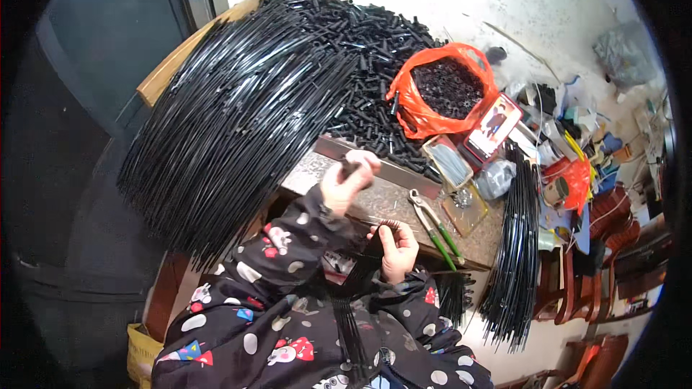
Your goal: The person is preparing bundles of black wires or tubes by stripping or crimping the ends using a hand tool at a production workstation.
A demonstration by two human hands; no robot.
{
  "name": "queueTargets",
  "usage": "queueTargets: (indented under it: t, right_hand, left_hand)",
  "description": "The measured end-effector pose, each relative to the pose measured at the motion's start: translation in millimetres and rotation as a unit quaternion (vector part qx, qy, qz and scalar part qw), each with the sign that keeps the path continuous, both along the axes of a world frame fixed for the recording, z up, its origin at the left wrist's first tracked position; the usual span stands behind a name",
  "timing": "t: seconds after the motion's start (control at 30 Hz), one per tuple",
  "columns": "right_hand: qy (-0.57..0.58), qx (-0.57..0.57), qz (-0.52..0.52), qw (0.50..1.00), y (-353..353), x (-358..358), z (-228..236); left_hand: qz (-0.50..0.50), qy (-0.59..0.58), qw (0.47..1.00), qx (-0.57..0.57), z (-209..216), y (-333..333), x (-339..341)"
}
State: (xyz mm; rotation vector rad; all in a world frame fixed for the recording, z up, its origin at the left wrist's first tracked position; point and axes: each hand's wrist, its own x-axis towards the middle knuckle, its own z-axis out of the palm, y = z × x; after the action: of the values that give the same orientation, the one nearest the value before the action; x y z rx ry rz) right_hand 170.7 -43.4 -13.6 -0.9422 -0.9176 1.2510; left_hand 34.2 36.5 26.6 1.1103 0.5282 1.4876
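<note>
Your right hand (398, 248) is closed around a thin bundle of black rods (360, 274), gripped near its upper ends; the bundle runs down across your lap between your patterned sleeves (288, 274). Rod tips show just above the fingers, fanned slightly. Your left hand (348, 181) is raised above the worktop (389, 202), fingers pinched on a small dark tube piece (349, 168); how far it is seated on anything cannot be told. The two hands are near each other but apart.

Just right of your right hand: pliers with green handles (436, 227) lying on the worktop, jaws pointing away from you. Beyond them, a clear shallow tray (461, 205) and a clear box (448, 162).

Left of your hands: a large arched sheaf of long black rods (231, 115) draped over a wooden board (173, 65). Behind the worktop: a heap of short black tube pieces (360, 43), and an orange plastic bag (443, 94) holding more of them.

Right edge of worktop: a second bundle of black rods (515, 245) hanging downward. Further right, mixed clutter, not resolvable
</note>
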Motion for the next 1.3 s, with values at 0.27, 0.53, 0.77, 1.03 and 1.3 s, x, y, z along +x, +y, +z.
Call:
queueTargets:
  t: [0.27, 0.53, 0.77, 1.03, 1.3]
  right_hand:
    - [0.002, -0.011, 0.021, 1.0, -8, 1, 12]
    - [0.077, -0.039, -0.011, 0.996, -5, -11, -1]
    - [0.089, -0.008, -0.035, 0.995, -7, -25, 1]
    - [0.098, -0.028, -0.018, 0.995, -4, -24, -1]
    - [0.078, -0.002, -0.049, 0.996, -4, -26, 3]
  left_hand:
    - [0.018, 0.012, 0.997, -0.073, 10, -9, -4]
    - [-0.234, -0.133, 0.91, -0.317, -52, -50, -28]
    - [-0.272, -0.147, 0.907, -0.286, -52, -42, -23]
    - [-0.271, -0.138, 0.916, -0.262, -55, -41, -24]
    - [-0.263, -0.141, 0.911, -0.284, -60, -38, -27]
